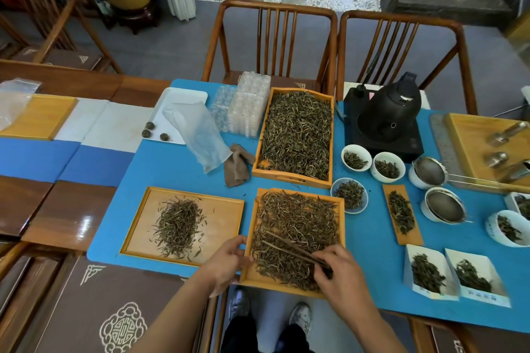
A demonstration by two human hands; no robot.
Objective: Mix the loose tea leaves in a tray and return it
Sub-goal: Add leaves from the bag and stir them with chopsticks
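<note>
A wooden tray (pixel 251 278) full of loose tea leaves (pixel 298 223) lies at the near edge of the blue mat, partly over the table edge. My left hand (pixel 226 262) grips the tray's left rim. My right hand (pixel 338 272) is closed on brown wooden tongs (pixel 289 246), whose tips lie among the leaves in the tray's middle. The tongs point up and left from my fingers.
A second tray (pixel 226 209) with a small leaf pile sits to the left, and a larger full tray (pixel 331 135) lies behind. White bowls (pixel 348 195) of tea, strainers (pixel 444 206), a black kettle (pixel 393 112) and paper boxes (pixel 430 275) crowd the right. A cloth (pixel 236 166) and plastic bag (pixel 200 137) lie behind.
</note>
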